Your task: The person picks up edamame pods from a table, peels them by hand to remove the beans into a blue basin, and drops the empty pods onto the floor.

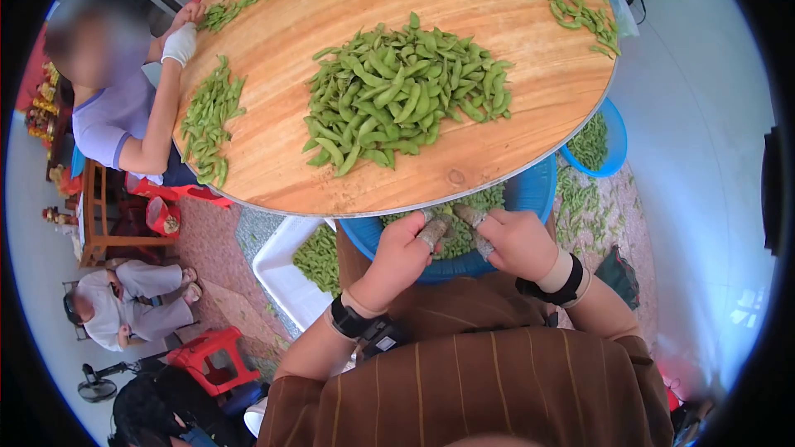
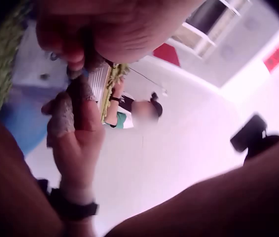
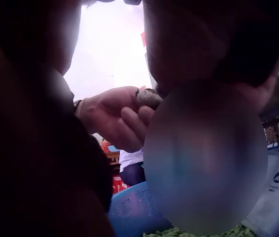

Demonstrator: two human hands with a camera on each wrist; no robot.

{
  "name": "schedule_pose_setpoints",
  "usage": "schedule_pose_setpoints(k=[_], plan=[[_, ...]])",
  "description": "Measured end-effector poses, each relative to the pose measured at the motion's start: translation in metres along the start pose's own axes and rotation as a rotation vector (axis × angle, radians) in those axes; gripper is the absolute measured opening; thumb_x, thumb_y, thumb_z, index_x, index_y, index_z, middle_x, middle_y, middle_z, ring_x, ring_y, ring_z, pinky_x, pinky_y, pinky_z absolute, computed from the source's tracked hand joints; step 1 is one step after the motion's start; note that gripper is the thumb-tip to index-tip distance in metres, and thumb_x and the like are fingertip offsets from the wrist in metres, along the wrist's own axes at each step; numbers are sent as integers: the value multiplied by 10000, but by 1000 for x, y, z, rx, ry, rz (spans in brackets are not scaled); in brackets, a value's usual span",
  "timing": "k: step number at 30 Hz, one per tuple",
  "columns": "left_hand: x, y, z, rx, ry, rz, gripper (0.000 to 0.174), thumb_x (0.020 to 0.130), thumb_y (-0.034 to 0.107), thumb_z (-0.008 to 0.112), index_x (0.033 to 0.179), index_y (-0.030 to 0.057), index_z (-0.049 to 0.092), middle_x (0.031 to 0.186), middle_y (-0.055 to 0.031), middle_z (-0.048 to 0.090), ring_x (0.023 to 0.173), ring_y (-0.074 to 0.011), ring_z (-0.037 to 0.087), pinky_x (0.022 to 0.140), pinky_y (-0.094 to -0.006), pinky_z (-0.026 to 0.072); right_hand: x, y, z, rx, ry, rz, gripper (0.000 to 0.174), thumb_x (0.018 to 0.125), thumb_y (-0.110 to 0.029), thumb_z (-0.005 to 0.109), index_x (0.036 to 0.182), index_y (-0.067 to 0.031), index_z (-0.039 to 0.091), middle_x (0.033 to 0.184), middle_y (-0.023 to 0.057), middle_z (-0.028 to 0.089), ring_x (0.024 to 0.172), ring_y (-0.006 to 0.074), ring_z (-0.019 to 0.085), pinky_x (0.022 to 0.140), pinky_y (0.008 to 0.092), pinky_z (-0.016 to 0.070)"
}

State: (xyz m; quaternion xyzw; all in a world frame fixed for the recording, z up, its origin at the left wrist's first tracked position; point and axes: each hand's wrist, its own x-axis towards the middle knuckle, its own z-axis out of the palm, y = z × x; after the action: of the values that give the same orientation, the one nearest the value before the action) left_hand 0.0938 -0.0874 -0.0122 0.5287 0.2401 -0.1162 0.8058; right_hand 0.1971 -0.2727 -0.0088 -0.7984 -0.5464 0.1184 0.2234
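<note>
My left hand (image 1: 397, 252) and right hand (image 1: 526, 244) meet fingertip to fingertip just past the table edge. Both have curled fingers, with greyish wraps on the thumbs and some fingers. A little of a green edamame pod (image 1: 445, 210) shows between the tips, mostly hidden by them. Below is a blue basin (image 1: 540, 190) holding small green beans (image 1: 464, 242). In the left wrist view the wrapped fingers of the right hand (image 2: 77, 143) point toward the left hand (image 2: 129, 29). The right wrist view shows the left hand (image 3: 114, 118) with a wrapped thumb.
A round wooden table (image 1: 273, 174) carries a large heap of edamame pods (image 1: 406, 91) and smaller piles at its edges. Left of the basin stands a white foam box (image 1: 269, 269); a blue bowl (image 1: 618, 149) lies right. Pods litter the floor (image 1: 588, 223). A person (image 1: 124, 116) sits at the table.
</note>
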Motion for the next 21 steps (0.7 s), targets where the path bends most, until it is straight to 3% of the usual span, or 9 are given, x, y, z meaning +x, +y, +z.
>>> schedule_pose_setpoints(k=[1, 5, 8, 10, 12, 13, 15, 17, 21], plan=[[-1, -3, -4, 320, 21, 129, 126, 953, 146, 493, 920, 36, 546, 682, 1, 531, 534, -73, 449, 498, -218, 363, -3, 1, 7, 74, 35, 56, 494, 698, -45, 632, 1187, -36, 564, 821, 149, 602, 752, 341, 612, 614, 399, 492], [-8, -1, -19, 283, -88, 112, 111, 935, 141, 529, 909, 41, 570, 698, 15, 556, 562, -59, 476, 497, -205, 373, 7, -7, 0, 321, 214, 100, 350, 736, -83, 652, 1073, -18, 583, 769, 162, 587, 714, 370, 604, 606, 416, 483], [-33, 5, -26, 318, 106, 60, 114, 889, 107, 539, 966, 36, 587, 656, -19, 567, 554, -96, 520, 500, -233, 415, 26, -12, -17, 364, 323, 168, 281, 771, -106, 661, 1024, -16, 578, 780, 175, 603, 740, 375, 615, 615, 407, 487], [-53, -3, -49, 743, 357, 232, 206, 823, 51, 564, 1024, 34, 607, 700, -101, 620, 578, -237, 598, 546, -323, 482, 48, -16, -29, 354, 415, 144, 259, 780, -109, 663, 1006, -15, 576, 772, 176, 602, 729, 379, 611, 613, 410, 485], [-68, -25, -84, 1261, 471, 308, 330, 759, 29, 604, 1089, 21, 602, 863, -203, 643, 733, -371, 636, 653, -414, 513, 68, -16, -37, 347, 490, 155, 257, 784, -114, 675, 993, -14, 564, 784, 181, 591, 724, 381, 594, 624, 422, 478], [-77, -32, -94, 1263, 475, 308, 330, 759, 29, 604, 1089, 21, 602, 863, -203, 643, 733, -371, 636, 653, -414, 513, 76, -15, -38, 349, 491, 151, 257, 784, -114, 675, 993, -14, 564, 784, 181, 591, 724, 381, 594, 624, 422, 478], [-94, -41, -106, 1619, 731, 350, 354, 724, 27, 621, 1078, 4, 607, 1012, -229, 620, 854, -410, 611, 729, -452, 504, 94, -14, -41, 158, 631, 98, 290, 783, -130, 683, 1012, -10, 552, 832, 190, 587, 760, 382, 586, 648, 425, 472], [-99, -42, -109, 1552, 746, 359, 344, 715, 27, 635, 1057, -9, 612, 1039, -236, 597, 884, -391, 598, 737, -433, 498, 112, -10, -40, 176, 670, 83, 320, 778, -144, 691, 1029, -13, 544, 887, 196, 590, 806, 383, 585, 670, 420, 470], [-92, -19, -93, 1320, 538, 233, 274, 761, 76, 654, 1022, 5, 615, 927, -218, 602, 850, -389, 600, 717, -436, 492, 122, -8, -41, 96, 679, 143, 268, 769, -96, 673, 989, -3, 552, 867, 179, 608, 795, 372, 595, 670, 417, 477]])
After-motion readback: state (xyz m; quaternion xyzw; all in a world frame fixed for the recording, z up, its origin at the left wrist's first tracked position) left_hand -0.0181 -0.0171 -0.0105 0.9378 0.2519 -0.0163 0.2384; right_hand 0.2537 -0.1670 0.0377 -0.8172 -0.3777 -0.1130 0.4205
